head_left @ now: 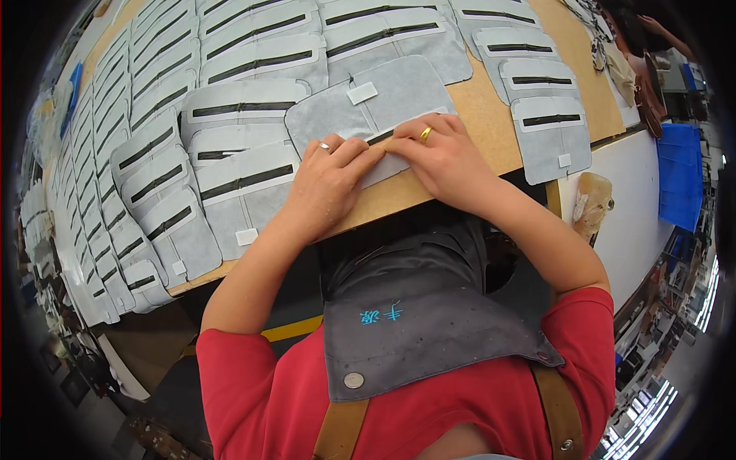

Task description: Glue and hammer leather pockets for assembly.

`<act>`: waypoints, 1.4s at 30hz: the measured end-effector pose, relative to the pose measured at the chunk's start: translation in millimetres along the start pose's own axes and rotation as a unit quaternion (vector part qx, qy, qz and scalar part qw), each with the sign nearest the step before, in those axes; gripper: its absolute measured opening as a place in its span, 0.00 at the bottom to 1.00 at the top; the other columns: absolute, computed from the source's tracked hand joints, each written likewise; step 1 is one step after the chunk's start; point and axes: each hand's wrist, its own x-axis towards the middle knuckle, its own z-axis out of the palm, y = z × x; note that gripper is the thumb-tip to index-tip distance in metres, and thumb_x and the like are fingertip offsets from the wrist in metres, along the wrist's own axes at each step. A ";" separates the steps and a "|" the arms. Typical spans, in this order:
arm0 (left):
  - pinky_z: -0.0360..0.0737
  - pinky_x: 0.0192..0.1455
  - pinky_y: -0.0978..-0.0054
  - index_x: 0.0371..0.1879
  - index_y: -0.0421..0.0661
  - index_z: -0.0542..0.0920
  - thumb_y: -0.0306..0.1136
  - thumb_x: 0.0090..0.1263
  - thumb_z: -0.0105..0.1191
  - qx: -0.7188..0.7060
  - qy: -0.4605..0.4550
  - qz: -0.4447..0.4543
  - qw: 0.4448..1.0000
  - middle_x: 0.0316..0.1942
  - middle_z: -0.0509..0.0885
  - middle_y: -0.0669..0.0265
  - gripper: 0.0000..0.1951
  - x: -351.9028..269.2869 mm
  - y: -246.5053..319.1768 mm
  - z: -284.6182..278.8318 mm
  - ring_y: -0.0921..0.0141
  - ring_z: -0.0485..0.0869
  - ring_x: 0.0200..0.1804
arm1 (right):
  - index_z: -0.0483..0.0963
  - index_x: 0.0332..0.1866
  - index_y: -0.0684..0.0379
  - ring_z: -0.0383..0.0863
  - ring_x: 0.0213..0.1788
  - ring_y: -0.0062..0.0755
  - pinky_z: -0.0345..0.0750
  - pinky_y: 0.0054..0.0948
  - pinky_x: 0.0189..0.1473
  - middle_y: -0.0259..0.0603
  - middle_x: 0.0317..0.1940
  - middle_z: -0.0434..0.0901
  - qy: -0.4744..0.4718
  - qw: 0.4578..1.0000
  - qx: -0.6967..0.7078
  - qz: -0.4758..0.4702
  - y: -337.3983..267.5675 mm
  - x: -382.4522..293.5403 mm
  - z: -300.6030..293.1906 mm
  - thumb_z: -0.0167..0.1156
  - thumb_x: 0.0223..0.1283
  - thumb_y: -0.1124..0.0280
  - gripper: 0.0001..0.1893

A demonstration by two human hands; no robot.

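Note:
A grey fabric panel (pixel 397 86) with rounded corners lies at a slant by the table's front edge. A small white tab (pixel 362 92) sits on it, and a dark slot in a white border crosses its near part. My left hand (pixel 333 178) and my right hand (pixel 443 155) meet over this slot, thumbs and fingertips pinching its near edge. My fingers partly hide the slot. More grey panels (pixel 247 201) with dark slots lie overlapped to the left and behind. A column of similar panels (pixel 552 138) lies to the right.
The brown board tabletop (pixel 489 132) ends just in front of my apron. At the right, a white surface (pixel 621 190) holds a yellowish wrapped object (pixel 592 201), with a blue bin (pixel 679 175) beyond. Another person's arm (pixel 670 34) shows at the upper right, near cords.

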 end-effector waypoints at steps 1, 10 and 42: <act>0.69 0.42 0.69 0.50 0.50 0.80 0.23 0.55 0.55 -0.010 0.009 -0.011 1.000 0.39 0.77 0.72 0.21 0.2 -0.1 1.6 0.67 0.75 0.41 | 0.77 0.46 0.55 0.75 0.50 0.34 0.68 0.33 0.53 0.33 0.45 0.77 0.003 1.000 -0.002 0.000 0.5 -1.4 -1.6 0.58 0.53 0.75 0.13; 0.71 0.47 0.67 0.49 0.47 0.81 0.23 0.62 0.56 -0.016 -0.006 -0.018 1.000 0.39 0.78 0.66 0.15 1.2 3.8 -1.5 0.63 0.75 0.42 | 0.75 0.47 0.59 0.76 0.50 0.36 0.72 0.34 0.55 0.36 0.45 0.77 0.016 0.999 -0.036 -0.031 10.9 -15.3 -3.1 0.56 0.53 0.75 0.14; 0.72 0.47 0.67 0.46 0.42 0.79 0.23 0.59 0.56 0.038 0.058 -0.110 0.991 0.38 0.75 0.63 0.15 -45.1 30.2 -10.7 0.63 0.75 0.41 | 0.77 0.50 0.55 0.75 0.53 0.27 0.62 0.37 0.62 0.28 0.45 0.78 -0.058 0.994 -0.065 -0.060 -24.5 4.5 5.9 0.59 0.51 0.74 0.18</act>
